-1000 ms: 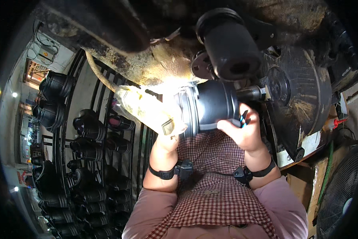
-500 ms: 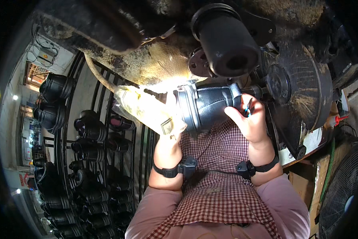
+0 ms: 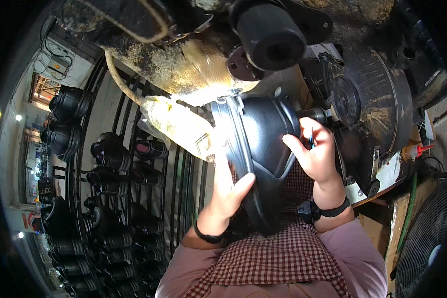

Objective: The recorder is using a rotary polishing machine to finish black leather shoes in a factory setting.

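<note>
A black leather shoe (image 3: 264, 134) with a thick ridged sole edge is held up in front of my chest, below a bright light. My left hand (image 3: 228, 186) is closed on the sole side, thumb pressed on the welt; its fingers are partly hidden behind the shoe and lost in glare. My right hand (image 3: 315, 151) is at the other side, its thumb and fingertips against the upper. Between its curled fingers shows a slim blue-and-dark object (image 3: 311, 139), too small to name. A lamp wrapped in yellowed plastic (image 3: 176, 126) hangs beside my left hand.
A dark machine with a black cylinder (image 3: 273, 37) looms above the shoe. A large round wheel (image 3: 377, 104) stands at the right. Racks of black shoes (image 3: 111, 184) fill the left. A fan (image 3: 427, 241) and a red-tipped bottle (image 3: 415, 150) are at the right.
The shoe has turned, and one end now hangs down toward my apron. My left hand has shifted down along the sole and its thumb now shows. My right hand has barely moved.
</note>
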`<state>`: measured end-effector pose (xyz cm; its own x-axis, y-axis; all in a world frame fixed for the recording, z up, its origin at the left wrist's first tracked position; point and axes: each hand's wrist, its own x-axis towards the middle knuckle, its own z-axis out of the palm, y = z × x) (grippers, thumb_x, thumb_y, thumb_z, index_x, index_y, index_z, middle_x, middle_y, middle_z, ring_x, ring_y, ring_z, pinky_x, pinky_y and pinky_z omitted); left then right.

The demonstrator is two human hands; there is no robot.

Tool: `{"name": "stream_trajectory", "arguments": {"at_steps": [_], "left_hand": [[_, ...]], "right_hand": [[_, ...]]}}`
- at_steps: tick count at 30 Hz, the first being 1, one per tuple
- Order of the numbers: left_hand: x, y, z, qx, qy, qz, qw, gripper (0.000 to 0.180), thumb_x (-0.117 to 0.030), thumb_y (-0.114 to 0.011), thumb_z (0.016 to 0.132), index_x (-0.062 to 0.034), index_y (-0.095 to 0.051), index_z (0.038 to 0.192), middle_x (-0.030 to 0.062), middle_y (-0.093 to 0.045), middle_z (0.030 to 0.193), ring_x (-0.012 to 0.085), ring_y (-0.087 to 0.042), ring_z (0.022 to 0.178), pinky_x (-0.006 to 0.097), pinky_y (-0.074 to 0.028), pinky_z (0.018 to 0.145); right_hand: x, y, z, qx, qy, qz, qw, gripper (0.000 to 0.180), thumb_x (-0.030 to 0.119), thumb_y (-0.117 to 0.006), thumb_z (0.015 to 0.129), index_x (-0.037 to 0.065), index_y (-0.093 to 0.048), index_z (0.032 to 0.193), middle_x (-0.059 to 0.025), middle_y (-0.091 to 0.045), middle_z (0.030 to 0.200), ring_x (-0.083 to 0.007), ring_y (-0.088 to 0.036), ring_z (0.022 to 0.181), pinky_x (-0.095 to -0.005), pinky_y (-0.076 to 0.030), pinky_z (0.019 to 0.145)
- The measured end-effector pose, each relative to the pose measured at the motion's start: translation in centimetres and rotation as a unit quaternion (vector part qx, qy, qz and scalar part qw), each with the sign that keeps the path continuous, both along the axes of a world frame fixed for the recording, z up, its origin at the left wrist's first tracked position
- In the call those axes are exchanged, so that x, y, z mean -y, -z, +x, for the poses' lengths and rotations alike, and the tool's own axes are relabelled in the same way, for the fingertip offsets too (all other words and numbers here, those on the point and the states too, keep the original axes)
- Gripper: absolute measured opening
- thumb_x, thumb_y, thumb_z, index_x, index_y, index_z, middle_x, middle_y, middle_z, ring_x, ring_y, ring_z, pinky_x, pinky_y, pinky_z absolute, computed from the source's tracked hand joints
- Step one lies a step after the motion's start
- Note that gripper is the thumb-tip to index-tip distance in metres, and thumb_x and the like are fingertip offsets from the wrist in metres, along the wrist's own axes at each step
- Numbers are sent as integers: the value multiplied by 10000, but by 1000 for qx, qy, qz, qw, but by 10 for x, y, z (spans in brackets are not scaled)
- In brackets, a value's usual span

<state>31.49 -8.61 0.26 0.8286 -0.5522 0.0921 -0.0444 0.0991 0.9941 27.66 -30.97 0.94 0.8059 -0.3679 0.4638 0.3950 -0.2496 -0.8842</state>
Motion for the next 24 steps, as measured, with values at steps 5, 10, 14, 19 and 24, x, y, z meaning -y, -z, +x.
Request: {"name": "stream_trajectory", "arguments": {"at_steps": [5, 10, 14, 19, 24], "left_hand": [[-7, -23, -41, 89, 46, 51, 994, 1144, -120, -677, 705, 125, 85, 1523, 308, 1, 1614, 405, -31, 1520, 456, -19, 1220], [2, -32, -45, 65, -28, 0, 997, 1018, -90, -629, 702, 131, -79, 1529, 285, -243, 1557, 382, -252, 1461, 439, -171, 1198], [19, -33, -32, 1, -70, -98, 993, 956, -234, -638, 783, 113, -152, 1530, 235, -415, 1454, 310, -430, 1341, 408, -307, 1138], [36, -29, -7, 26, -72, -112, 991, 1035, -481, -653, 820, 88, -170, 1538, 214, -417, 1472, 294, -432, 1345, 406, -323, 1131], [39, -15, 18, 77, -150, -60, 984, 764, -289, -596, 874, 54, -321, 1499, 181, -470, 1451, 272, -478, 1317, 370, -373, 1102]], "right_hand": [[-1, -2, 5, 20, 2, 26, 999, 253, 29, -813, 801, -36, -635, 968, -29, -625, 756, -58, -536, 678, -240, -446, 620], [4, 19, 10, -9, -12, 182, 983, 281, 165, -528, 1038, -37, -650, 1190, -96, -698, 1028, -118, -627, 917, -268, -480, 854], [9, 53, 28, -5, 207, -132, 969, 308, 165, -436, 1053, 18, -669, 1191, -141, -665, 1255, -290, -580, 1204, -392, -420, 1029], [26, 70, 50, 37, 179, -203, 962, 337, 183, -439, 1033, 33, -659, 1240, -116, -624, 1323, -303, -503, 1293, -424, -349, 1090], [23, 44, 56, 109, 57, -95, 988, 380, 122, -457, 1012, 35, -584, 1359, -142, -524, 1451, -293, -462, 1360, -414, -355, 1132]]}}
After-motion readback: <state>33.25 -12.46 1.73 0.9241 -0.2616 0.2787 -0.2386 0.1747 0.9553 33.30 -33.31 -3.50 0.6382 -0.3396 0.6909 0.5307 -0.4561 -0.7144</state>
